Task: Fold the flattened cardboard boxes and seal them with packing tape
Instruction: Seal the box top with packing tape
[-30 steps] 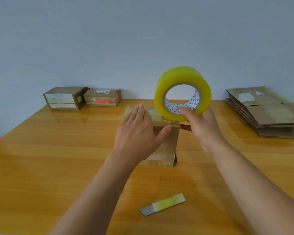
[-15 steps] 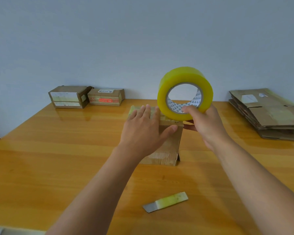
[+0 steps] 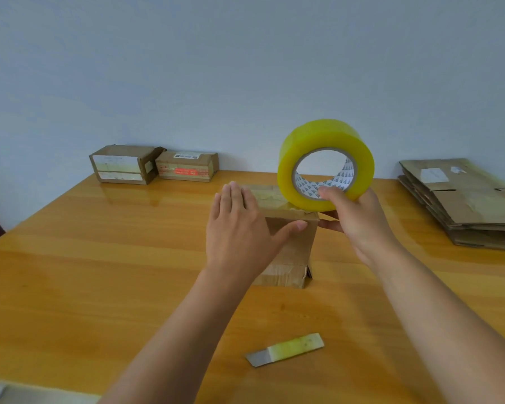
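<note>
The left hand [image 3: 239, 231] lies flat with straight fingers [image 3: 233, 196] held close together on top of a small brown cardboard box [image 3: 289, 246], its thumb stretched out along the front top edge. The right hand [image 3: 359, 223] grips a large roll of yellowish packing tape [image 3: 324, 161], the fingers curled through the roll's cardboard core and the thumb beneath; the roll stands on edge, touching the box's top at its right end. The box stands closed near the middle of a glossy orange wooden surface [image 3: 99, 272], strips of clear tape already on its top; what is inside cannot be told. In front of it, nearer the viewer, lies a small flat blade [image 3: 285, 349] with a yellowish handle. At the far left, against a pale wall [image 3: 245, 68], two sealed boxes [image 3: 155, 166] sit side by side, touching. At the far right lies a stack of flattened cardboard boxes [image 3: 464, 199].
</note>
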The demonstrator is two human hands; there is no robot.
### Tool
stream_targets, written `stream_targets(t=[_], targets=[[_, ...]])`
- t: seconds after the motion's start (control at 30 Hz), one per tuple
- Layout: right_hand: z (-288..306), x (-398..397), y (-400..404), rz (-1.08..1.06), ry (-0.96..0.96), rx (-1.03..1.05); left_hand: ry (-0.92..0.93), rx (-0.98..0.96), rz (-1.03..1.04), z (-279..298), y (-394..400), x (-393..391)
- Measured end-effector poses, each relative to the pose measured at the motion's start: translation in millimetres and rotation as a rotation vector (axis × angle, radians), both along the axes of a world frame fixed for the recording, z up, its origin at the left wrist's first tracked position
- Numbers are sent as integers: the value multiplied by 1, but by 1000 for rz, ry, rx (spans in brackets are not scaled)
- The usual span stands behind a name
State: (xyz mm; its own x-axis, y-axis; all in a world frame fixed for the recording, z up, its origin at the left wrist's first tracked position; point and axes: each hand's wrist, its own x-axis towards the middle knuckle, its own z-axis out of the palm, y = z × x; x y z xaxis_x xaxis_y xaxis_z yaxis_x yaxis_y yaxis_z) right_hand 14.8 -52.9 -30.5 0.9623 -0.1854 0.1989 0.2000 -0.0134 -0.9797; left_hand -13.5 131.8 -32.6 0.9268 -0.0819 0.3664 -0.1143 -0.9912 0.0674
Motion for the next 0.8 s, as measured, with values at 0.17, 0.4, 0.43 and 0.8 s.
stream_targets(t=[0.17,0.4,0.43,0.8], targets=[[-3,0,2,9,-19,-7,-15,-33,-97,-1,16,9],[-9,-1,3,-26,-28,21,-250,-32,-198,-21,10,12],[-10,-1,3,-27,-27,15,-269,-43,-220,-23,10,14],[-11,6,1,-10,-4,-42,-338,11,-334,-20,14,28]])
